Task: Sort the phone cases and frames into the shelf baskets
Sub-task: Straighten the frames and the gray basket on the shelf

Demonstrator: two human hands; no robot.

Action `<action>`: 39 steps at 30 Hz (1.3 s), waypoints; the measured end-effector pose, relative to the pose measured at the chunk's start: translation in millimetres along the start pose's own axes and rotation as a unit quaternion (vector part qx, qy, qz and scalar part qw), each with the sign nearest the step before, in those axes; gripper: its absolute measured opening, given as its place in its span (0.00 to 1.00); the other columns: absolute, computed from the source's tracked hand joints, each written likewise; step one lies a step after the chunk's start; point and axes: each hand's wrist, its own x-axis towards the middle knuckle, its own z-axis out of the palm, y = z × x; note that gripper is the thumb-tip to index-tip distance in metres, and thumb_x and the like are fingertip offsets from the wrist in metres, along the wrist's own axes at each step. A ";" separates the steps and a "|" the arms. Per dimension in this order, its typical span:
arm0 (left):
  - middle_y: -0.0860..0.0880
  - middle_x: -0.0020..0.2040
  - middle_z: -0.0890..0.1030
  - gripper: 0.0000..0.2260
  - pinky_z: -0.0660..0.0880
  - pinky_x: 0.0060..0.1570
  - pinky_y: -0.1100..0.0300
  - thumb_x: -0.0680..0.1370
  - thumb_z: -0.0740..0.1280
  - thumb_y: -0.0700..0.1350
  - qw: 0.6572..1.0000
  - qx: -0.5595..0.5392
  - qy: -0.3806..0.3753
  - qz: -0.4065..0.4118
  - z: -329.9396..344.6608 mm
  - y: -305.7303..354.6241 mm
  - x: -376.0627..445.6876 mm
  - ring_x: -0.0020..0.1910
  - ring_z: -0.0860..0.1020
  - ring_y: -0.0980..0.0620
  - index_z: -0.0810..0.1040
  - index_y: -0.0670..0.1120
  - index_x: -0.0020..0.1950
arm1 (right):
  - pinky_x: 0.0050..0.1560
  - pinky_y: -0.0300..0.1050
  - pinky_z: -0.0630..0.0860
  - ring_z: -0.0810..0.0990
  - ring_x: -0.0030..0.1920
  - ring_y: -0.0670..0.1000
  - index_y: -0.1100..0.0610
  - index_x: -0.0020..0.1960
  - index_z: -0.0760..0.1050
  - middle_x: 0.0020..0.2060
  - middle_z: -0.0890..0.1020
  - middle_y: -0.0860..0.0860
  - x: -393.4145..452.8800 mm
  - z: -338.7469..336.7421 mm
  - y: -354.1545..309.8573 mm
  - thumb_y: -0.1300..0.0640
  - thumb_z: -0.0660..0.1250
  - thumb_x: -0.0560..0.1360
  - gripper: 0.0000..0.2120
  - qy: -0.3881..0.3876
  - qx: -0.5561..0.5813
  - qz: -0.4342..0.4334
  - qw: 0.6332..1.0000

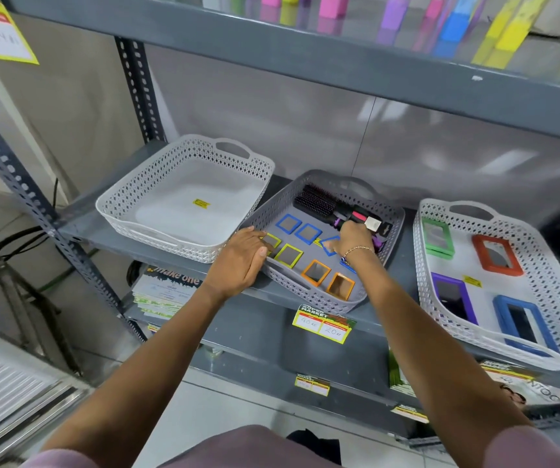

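A grey basket [309,292] in the middle of the shelf holds small square frames: two blue ones [297,228], two yellow ones [288,255], two orange ones [327,278]. My right hand [351,239] is inside it, fingers pinched on a third blue frame [330,246], which is tilted up. My left hand [241,261] grips the basket's left rim, thumb by a yellow frame. An empty white basket [157,184] stands to the left. The white basket [440,312] on the right holds green [437,238], red [496,255], purple [454,297] and blue [523,324] phone cases.
Black hairbrushes [315,201] and a packaged item lie at the back of the grey basket. Yellow price tags [322,324] hang on the shelf edge. A shelf above carries coloured boxes [450,25]. A slotted steel upright [18,184] stands at left; magazines lie on the lower shelf.
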 end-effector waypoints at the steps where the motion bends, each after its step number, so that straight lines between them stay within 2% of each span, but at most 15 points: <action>1: 0.43 0.45 0.81 0.17 0.61 0.69 0.59 0.81 0.53 0.42 1.000 0.000 0.000 0.001 -0.1 0.9 -0.1 0.54 0.77 0.44 0.79 0.39 0.46 | 0.39 0.45 0.71 0.72 0.41 0.55 0.63 0.32 0.70 0.40 0.73 0.59 0.8 1.5 1.2 0.54 0.73 0.70 0.17 -0.003 -0.006 0.002 1.000; 3: 0.43 0.45 0.81 0.16 0.62 0.68 0.58 0.81 0.53 0.42 1.000 0.001 0.001 0.004 -0.7 2.9 -0.3 0.53 0.77 0.43 0.79 0.39 0.46 | 0.38 0.43 0.66 0.69 0.40 0.54 0.59 0.26 0.60 0.39 0.70 0.58 3.3 4.1 2.9 0.59 0.71 0.70 0.22 -0.005 -0.017 -0.003 1.000; 7: 0.43 0.44 0.81 0.16 0.62 0.68 0.58 0.81 0.52 0.42 1.000 0.002 0.004 0.005 -2.0 4.5 0.4 0.53 0.77 0.43 0.79 0.39 0.46 | 0.43 0.43 0.72 0.81 0.47 0.57 0.61 0.31 0.67 0.44 0.79 0.61 9.3 9.3 6.1 0.68 0.61 0.71 0.11 -0.025 -0.017 -0.023 0.999; 10: 0.43 0.44 0.81 0.17 0.63 0.68 0.56 0.81 0.52 0.42 1.000 0.000 0.000 0.002 -2.3 4.6 0.4 0.53 0.77 0.43 0.79 0.39 0.46 | 0.44 0.42 0.72 0.77 0.43 0.53 0.58 0.28 0.63 0.42 0.76 0.60 15.8 15.0 11.3 0.70 0.59 0.71 0.15 -0.031 -0.021 -0.034 0.999; 12: 0.43 0.45 0.81 0.18 0.63 0.68 0.55 0.81 0.52 0.43 1.000 0.001 -0.003 0.002 -1.8 4.6 -0.6 0.54 0.77 0.43 0.80 0.39 0.47 | 0.46 0.45 0.75 0.80 0.45 0.55 0.60 0.30 0.67 0.44 0.79 0.62 14.6 15.9 11.5 0.70 0.60 0.71 0.12 -0.030 -0.023 -0.031 0.999; 15: 0.43 0.46 0.82 0.19 0.63 0.68 0.55 0.82 0.51 0.43 1.000 0.004 -0.005 0.000 -1.3 3.0 -0.3 0.54 0.77 0.43 0.80 0.39 0.48 | 0.42 0.44 0.70 0.75 0.43 0.54 0.60 0.30 0.68 0.41 0.79 0.61 7.9 10.6 9.7 0.67 0.63 0.72 0.13 -0.032 -0.006 -0.030 0.999; 17: 0.43 0.47 0.82 0.19 0.62 0.69 0.55 0.82 0.51 0.44 1.000 0.002 -0.007 0.003 -1.4 2.4 -0.5 0.55 0.77 0.43 0.81 0.39 0.49 | 0.47 0.44 0.72 0.76 0.49 0.54 0.65 0.45 0.78 0.48 0.81 0.61 -1.3 -1.8 7.1 0.63 0.68 0.73 0.05 -0.034 0.009 -0.039 0.999; 19: 0.43 0.49 0.82 0.20 0.60 0.70 0.57 0.82 0.50 0.44 1.000 -0.005 -0.021 0.002 -2.2 3.0 0.9 0.57 0.77 0.43 0.81 0.39 0.51 | 0.62 0.47 0.72 0.77 0.61 0.58 0.66 0.63 0.75 0.60 0.80 0.60 -7.1 -16.7 6.8 0.61 0.71 0.72 0.20 -0.003 0.047 -0.047 0.998; 21: 0.44 0.56 0.81 0.19 0.58 0.72 0.56 0.82 0.51 0.44 1.000 -0.016 -0.018 0.003 -5.6 7.9 1.1 0.64 0.74 0.45 0.80 0.40 0.56 | 0.68 0.45 0.67 0.76 0.65 0.58 0.64 0.65 0.74 0.63 0.78 0.60 -23.5 -31.7 6.3 0.63 0.69 0.74 0.20 0.064 0.126 -0.054 0.989; 24: 0.45 0.65 0.76 0.19 0.57 0.73 0.54 0.82 0.51 0.44 0.996 -0.061 0.050 -0.032 -8.1 19.7 -15.2 0.71 0.67 0.49 0.77 0.40 0.63 | 0.67 0.44 0.69 0.77 0.64 0.56 0.63 0.64 0.75 0.63 0.79 0.59 -50.0 -34.5 14.7 0.61 0.63 0.78 0.16 0.186 0.213 -0.061 0.957; 26: 0.47 0.66 0.76 0.19 0.63 0.70 0.55 0.84 0.49 0.46 0.967 -0.158 0.146 -0.137 -4.5 38.3 -32.5 0.69 0.70 0.50 0.76 0.42 0.65 | 0.65 0.39 0.68 0.74 0.66 0.56 0.63 0.65 0.74 0.66 0.76 0.58 -69.2 -20.8 23.4 0.60 0.59 0.79 0.16 0.254 0.283 -0.054 0.923; 28: 0.48 0.64 0.77 0.19 0.68 0.64 0.63 0.85 0.48 0.47 0.907 -0.254 0.207 -0.266 1.0 59.8 -43.4 0.64 0.73 0.55 0.74 0.44 0.66 | 0.62 0.27 0.61 0.69 0.71 0.54 0.62 0.69 0.70 0.71 0.70 0.56 -85.2 -1.6 31.7 0.59 0.56 0.81 0.18 0.276 0.378 -0.022 0.883; 31: 0.53 0.66 0.72 0.21 0.60 0.62 0.71 0.84 0.47 0.51 0.829 -0.287 0.192 -0.439 6.0 68.8 -37.1 0.66 0.69 0.57 0.69 0.45 0.72 | 0.68 0.31 0.54 0.59 0.76 0.51 0.59 0.75 0.59 0.76 0.61 0.52 -98.3 22.4 39.5 0.53 0.52 0.82 0.23 0.246 0.474 0.043 0.844; 35: 0.54 0.66 0.72 0.25 0.61 0.68 0.59 0.82 0.48 0.59 0.781 -0.379 0.151 -0.473 11.0 47.5 -11.3 0.64 0.70 0.54 0.72 0.47 0.70 | 0.72 0.40 0.55 0.58 0.76 0.50 0.55 0.77 0.54 0.77 0.59 0.50 -108.8 36.9 41.4 0.49 0.49 0.82 0.25 0.168 0.594 0.086 0.782; 39: 0.50 0.64 0.72 0.24 0.62 0.65 0.60 0.84 0.46 0.56 0.754 -0.398 0.167 -0.496 11.7 45.5 14.3 0.65 0.69 0.51 0.68 0.43 0.72 | 0.74 0.42 0.53 0.56 0.76 0.48 0.53 0.77 0.52 0.77 0.57 0.48 -115.1 37.1 40.2 0.47 0.48 0.82 0.26 0.145 0.624 0.086 0.763</action>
